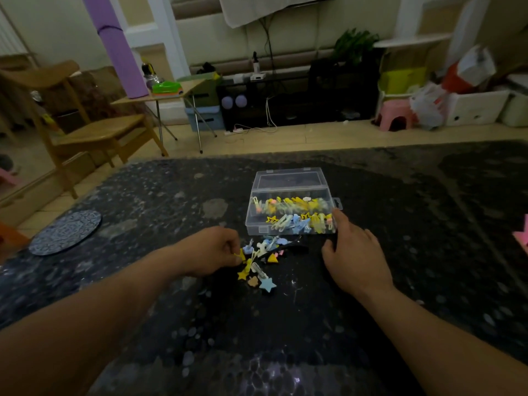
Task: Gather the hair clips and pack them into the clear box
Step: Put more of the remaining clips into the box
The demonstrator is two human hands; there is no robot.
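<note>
Grip of left hand (211, 250) pinched on yellow hair clip (241, 255), right hand (357, 261) spread flat, forefinger touching clear box (288, 180)

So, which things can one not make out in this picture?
Head view, box: the clips inside overlap behind the clear wall; number unclear.
Head view, left hand: curled fingers hide most of the yellow clip.
Head view, pink thing: cut off by the right edge.
Head view, pile: dark pieces blur into the dark table.
</note>
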